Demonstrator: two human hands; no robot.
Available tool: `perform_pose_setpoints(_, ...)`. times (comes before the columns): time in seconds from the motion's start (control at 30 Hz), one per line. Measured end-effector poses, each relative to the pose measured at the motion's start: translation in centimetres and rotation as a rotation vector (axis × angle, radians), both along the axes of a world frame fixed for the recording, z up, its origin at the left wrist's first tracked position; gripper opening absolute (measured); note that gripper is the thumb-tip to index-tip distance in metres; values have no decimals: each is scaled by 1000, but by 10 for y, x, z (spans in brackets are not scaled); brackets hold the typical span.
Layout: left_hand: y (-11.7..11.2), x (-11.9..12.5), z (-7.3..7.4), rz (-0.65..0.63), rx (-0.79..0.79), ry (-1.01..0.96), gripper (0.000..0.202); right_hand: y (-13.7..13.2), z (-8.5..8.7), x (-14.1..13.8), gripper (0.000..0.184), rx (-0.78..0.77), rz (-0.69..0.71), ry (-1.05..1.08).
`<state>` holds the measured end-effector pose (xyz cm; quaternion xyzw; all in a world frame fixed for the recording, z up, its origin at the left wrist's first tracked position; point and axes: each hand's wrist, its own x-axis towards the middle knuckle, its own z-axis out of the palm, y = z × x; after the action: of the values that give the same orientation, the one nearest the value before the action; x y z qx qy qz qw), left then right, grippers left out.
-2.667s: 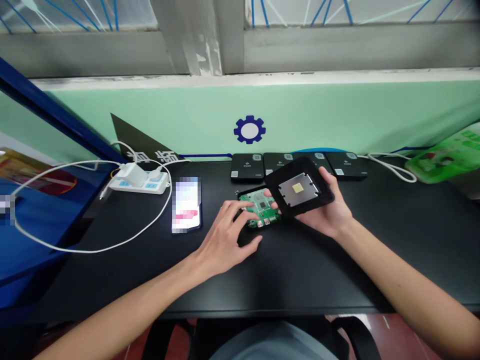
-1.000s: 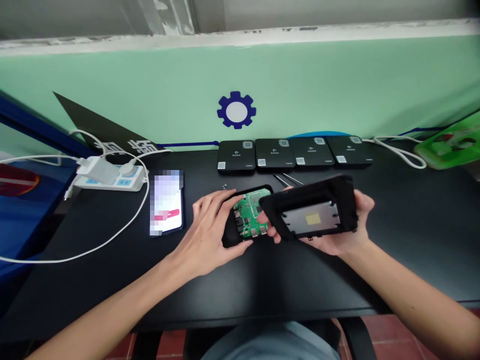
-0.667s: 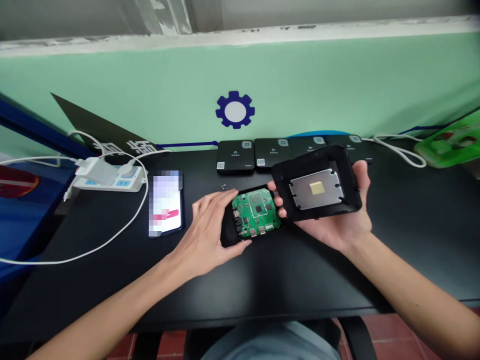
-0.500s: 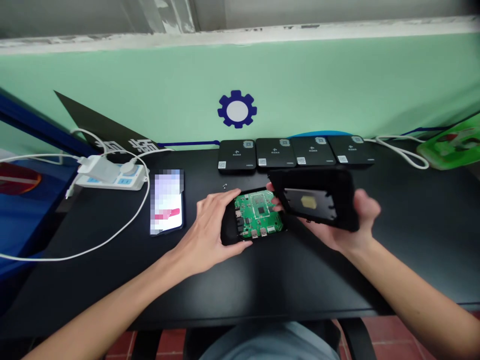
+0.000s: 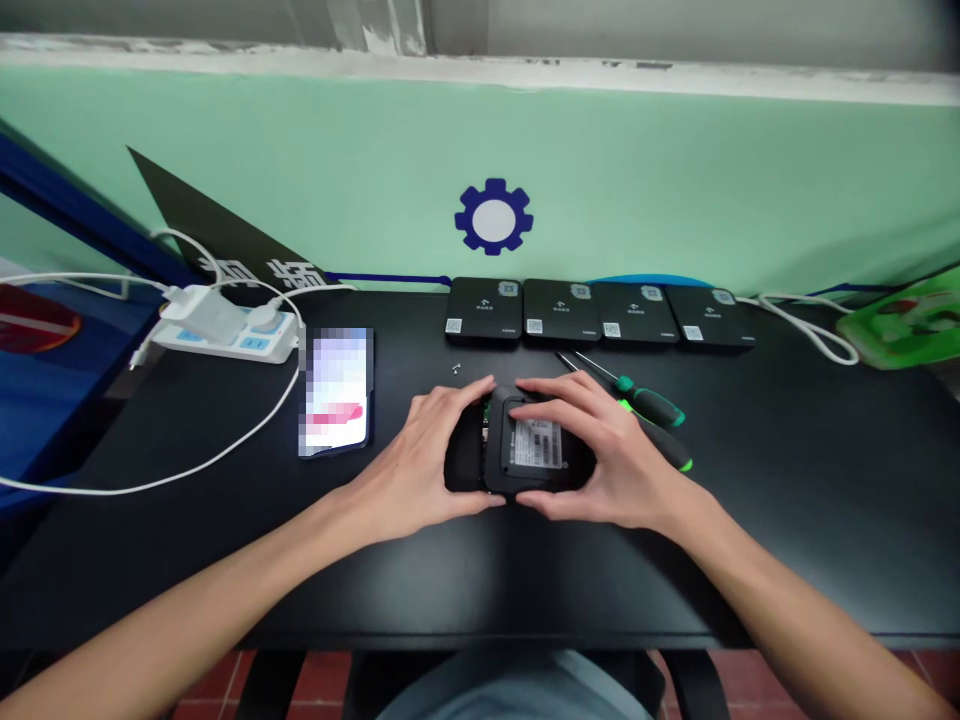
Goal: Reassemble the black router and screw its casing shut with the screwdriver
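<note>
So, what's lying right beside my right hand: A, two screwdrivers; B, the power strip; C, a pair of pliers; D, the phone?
A: two green-and-black screwdrivers lie on the desk just past your right hand, one handle almost touching it.

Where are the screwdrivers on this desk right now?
In the head view, two green-and-black screwdrivers lie on the black desk, just beyond the person's right hand and in front of the row of flat black boxes.
</note>
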<state>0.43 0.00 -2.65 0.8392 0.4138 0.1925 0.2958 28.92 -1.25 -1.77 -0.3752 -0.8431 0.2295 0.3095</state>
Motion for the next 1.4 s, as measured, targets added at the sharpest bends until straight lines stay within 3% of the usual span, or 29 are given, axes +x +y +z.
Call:
perform_pose_setpoints(0.13, 1, -1, -1, -22, -26, 5, 130, 1, 0, -3, 67, -2, 40, -44)
perform_pose_setpoints(0.43, 1, 0, -1, -19, -70, -17, 133, 4, 1, 0, 65, -71, 57, -64)
perform_pose_setpoints(0.8, 2, 1, 1, -48, -81, -38, 119, 1, 1, 3, 71, -139, 57, -90)
perform_pose_setpoints(1.03, 3, 2, 1, -38, -79, -183, 113, -3, 3, 3, 57, -230, 24, -71)
perform_pose_setpoints(1.1, 1, 3, 1, -30, -157, -321, 109, -4, 3, 2, 60, -250, 2, -53)
perform_pose_setpoints(1.23, -2, 6, 2, -14, -486, -627, 107, -4, 3, 1, 62, -259, -5, -23)
perform_pose_setpoints(1.33, 1, 10, 5, 125, -679, -742, 95, -5, 1, 0, 63, -246, 22, -13)
perform_pose_setpoints(1.4, 4, 11, 6, 231, -746, -719, 82, -6, -1, -1, 62, -234, 49, -7)
